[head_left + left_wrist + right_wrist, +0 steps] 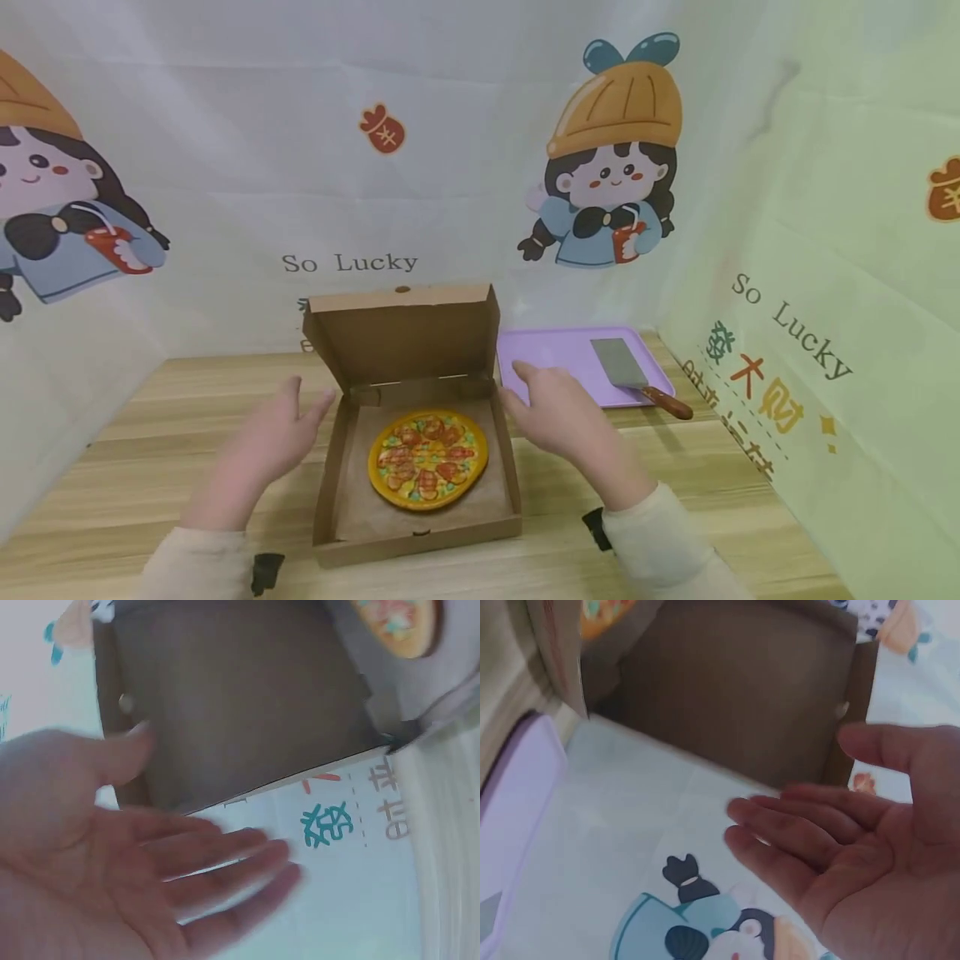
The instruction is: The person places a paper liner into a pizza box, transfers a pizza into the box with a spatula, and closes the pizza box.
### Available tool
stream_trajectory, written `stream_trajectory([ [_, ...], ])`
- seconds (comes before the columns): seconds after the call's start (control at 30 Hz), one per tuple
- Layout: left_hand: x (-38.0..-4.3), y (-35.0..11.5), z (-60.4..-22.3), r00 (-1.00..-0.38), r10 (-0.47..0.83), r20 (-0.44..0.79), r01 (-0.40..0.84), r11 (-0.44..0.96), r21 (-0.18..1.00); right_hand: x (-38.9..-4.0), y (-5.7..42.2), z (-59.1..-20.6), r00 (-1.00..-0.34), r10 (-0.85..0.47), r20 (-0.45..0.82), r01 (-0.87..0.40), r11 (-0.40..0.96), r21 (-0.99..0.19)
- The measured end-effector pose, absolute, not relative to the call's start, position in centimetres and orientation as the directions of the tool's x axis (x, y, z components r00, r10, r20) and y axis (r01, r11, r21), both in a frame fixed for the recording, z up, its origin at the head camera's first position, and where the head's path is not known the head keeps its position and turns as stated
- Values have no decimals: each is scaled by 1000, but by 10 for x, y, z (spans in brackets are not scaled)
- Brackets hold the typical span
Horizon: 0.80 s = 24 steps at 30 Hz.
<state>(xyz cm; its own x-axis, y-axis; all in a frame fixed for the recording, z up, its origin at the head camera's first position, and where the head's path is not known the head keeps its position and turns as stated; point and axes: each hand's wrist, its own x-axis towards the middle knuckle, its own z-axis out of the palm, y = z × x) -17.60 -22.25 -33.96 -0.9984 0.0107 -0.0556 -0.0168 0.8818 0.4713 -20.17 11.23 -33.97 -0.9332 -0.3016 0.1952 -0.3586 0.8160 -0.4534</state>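
Observation:
A brown cardboard pizza box (pixel 356 517) lies on the wooden table with its lid (pixel 408 346) raised at the back. Inside it rests a round toy-like pizza (pixel 427 458) with red, green and yellow toppings. My left hand (pixel 281 429) hovers at the box's left side, fingers extended and holding nothing. On the opposite side, my right hand (pixel 558 412) is held out beside the box's right wall, also without anything in it. Both wrist views show spread thumbs and fairly straight fingers near the lid's edges.
Behind the right hand, a purple tray (pixel 532 362) stands at the table's back right. A metal spatula (pixel 618 364) lies on it, its wooden handle sticking out over the front rim. White printed cloth (pixel 465 200) hangs around the back and sides.

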Motion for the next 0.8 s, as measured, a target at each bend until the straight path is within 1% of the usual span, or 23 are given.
stream_trajectory([
  [0.1, -190, -231, -321, -1000, -17, 23, 0, 795, 607, -221, 114, -327, -951, -251, 182, -309, 798, -518],
  [0.17, -197, -234, -312, -998, -25, 59, 20, 746, 665, -232, 113, -319, -955, -235, 181, -296, 766, -571],
  [0.27, -207, -236, -301, -996, -30, 80, 37, 691, 722, -242, 108, -310, -959, -226, 170, -281, 703, -653],
  [0.37, -212, -235, -295, -995, -16, 95, 60, 668, 742, -246, 102, -304, -958, -240, 159, -281, 661, -696],
  [0.5, -216, -232, -291, -995, 4, 98, 77, 656, 751, -247, 95, -301, -957, -250, 149, -281, 656, -701],
  [0.8, -213, -229, -291, -998, 10, 56, 49, 663, 747, -245, 89, -307, -957, -259, 132, -271, 632, -726],
])
